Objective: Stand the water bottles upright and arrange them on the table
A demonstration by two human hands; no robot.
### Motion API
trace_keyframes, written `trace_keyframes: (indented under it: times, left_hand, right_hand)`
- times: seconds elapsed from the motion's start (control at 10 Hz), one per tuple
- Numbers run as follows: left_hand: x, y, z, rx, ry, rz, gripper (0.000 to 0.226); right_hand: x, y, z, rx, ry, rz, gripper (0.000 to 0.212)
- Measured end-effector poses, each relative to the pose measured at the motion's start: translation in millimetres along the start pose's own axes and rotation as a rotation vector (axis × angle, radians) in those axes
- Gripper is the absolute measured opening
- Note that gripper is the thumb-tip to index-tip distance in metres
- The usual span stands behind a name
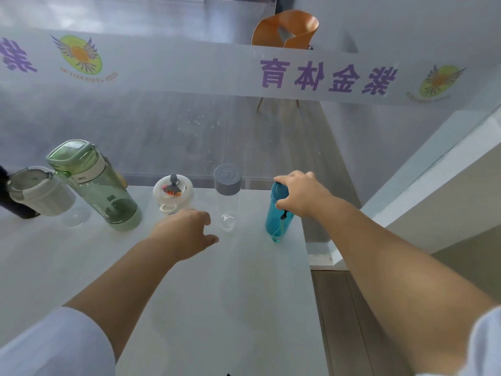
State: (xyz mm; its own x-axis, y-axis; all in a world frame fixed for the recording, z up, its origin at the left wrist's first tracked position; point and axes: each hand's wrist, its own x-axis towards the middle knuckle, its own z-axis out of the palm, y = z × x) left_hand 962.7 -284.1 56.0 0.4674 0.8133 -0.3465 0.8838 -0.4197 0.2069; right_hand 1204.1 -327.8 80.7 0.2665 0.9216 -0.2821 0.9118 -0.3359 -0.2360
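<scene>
We note five bottles standing in a row along the far edge of the white table (189, 308), all upright, long axes vertical, caps up; the wide lens makes them appear to lean outward.

Teal bottle (278, 215): rightmost, close to the table's right edge, cap toward the camera's top, a thin cord loop hanging down its side.

Clear bottle with grey cap (227, 179): just left of the teal one, apart from it, its transparent base resting on the table.

Clear bottle with white lid (173, 191): next to the left; a small grey knob and an orange figure sit on the lid.

Green bottle (95, 185): further left, tallest, with a green flip lid.

Grey-lidded bottle (40, 191): leftmost of the row, touching or nearly touching the green one; a dark object (10, 204) sits behind it at the frame edge, too cut off to identify.

Beyond the table a glass partition (244, 131) carries a frosted band with purple characters; an orange chair (284, 29) stands behind it.

Right hand (301, 194): arm extended, fingers wrapped over the teal bottle's cap, gripping it from above.

Left hand (187, 232): loosely curled, back upward, in front of the white-lidded bottle; we cannot tell whether its fingers touch it.
</scene>
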Motion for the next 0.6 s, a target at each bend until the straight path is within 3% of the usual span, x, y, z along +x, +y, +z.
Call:
trace_keyframes:
  times: [0.5, 0.6]
  left_hand:
    - [-8.8, -4.8, -18.8, 0.037, 0.021, -0.004, 0.049]
    - [-8.7, -9.4, -26.4, 0.022, 0.028, -0.015, 0.049]
  right_hand:
    - [-1.4, -7.8, -9.4, -0.061, -0.082, 0.014, 0.066]
    - [-1.2, -13.1, -16.4, -0.062, -0.018, 0.014, 0.064]
